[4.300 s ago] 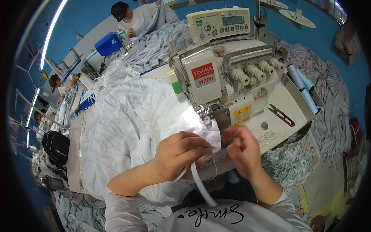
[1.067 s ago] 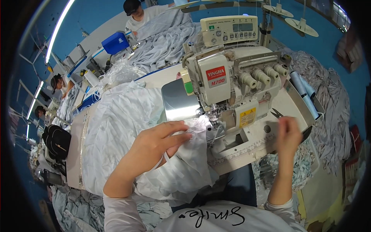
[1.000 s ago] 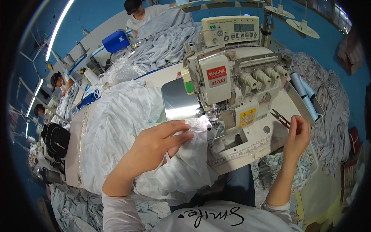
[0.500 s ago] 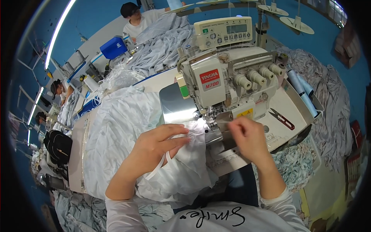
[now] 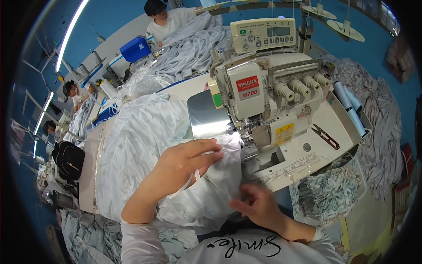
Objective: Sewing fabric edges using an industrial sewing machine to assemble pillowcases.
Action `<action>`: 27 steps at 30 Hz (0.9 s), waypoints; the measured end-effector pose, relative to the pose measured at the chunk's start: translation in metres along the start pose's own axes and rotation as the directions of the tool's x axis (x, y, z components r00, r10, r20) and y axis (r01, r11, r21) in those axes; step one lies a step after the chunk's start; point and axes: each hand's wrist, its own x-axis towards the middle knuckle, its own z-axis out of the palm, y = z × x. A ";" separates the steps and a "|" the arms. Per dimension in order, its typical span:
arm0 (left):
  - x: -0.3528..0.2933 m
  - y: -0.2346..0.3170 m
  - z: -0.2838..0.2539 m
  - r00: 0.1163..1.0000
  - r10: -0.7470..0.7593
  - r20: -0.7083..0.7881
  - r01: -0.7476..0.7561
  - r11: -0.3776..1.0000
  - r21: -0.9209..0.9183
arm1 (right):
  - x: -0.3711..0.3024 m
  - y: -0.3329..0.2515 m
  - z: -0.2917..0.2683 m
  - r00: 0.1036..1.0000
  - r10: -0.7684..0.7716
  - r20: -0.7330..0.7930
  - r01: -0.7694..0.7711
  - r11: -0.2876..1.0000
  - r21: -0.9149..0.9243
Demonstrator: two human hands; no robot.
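A thin white garment [image 5: 206, 202] with narrow straps lies bunched on the table and hangs over its front edge. My left hand [image 5: 184, 160] is on it, closed with the thumb beneath the index finger and cloth at the fingertips. A strap loop shows beside the thumb. The garment's far edge reaches the presser foot area of a white overlock sewing machine [image 5: 246, 90], where a lamp lights the metal plate [image 5: 206, 119]. My right hand [image 5: 260, 203], slightly blurred, is near the garment's right edge with thumb and fingers apart, holding nothing visible.
Thread snips [image 5: 326, 136] lie on the machine bed at right, beside a tray with light blue rolls [image 5: 349, 108]. Scraps [image 5: 327, 189] fill a bin below. Grey cloth [image 5: 373, 119] is heaped at right. Co-workers sit at the far left and back; a black bag [image 5: 68, 160] is at left.
My right hand has come away from beside the needle area, down toward me to the garment's right edge, and its fingers have opened. My left hand has stayed on the cloth.
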 end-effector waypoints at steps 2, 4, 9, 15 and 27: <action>0.002 0.002 -0.001 1.000 0.010 0.013 -0.010 1.000 0.003 | 0.002 0.009 0.001 0.945 0.266 0.189 -0.288 0.953 0.097; 0.001 0.004 -0.001 1.000 0.013 0.021 -0.013 1.000 -0.001 | -0.002 0.009 -0.012 0.901 0.294 0.320 -0.351 0.926 0.137; -0.001 0.026 0.005 0.989 0.122 0.088 -0.123 0.992 0.012 | -0.004 0.003 -0.054 0.798 0.342 0.496 -0.420 0.906 0.053; 0.013 0.027 0.017 0.994 0.098 0.039 -0.100 0.993 0.068 | 0.011 -0.023 -0.025 0.991 0.135 0.026 -0.136 0.942 0.308; 0.022 0.030 0.028 0.999 0.045 -0.020 -0.044 0.998 0.054 | 0.041 -0.042 -0.040 0.962 -0.251 -0.105 0.189 0.896 -0.402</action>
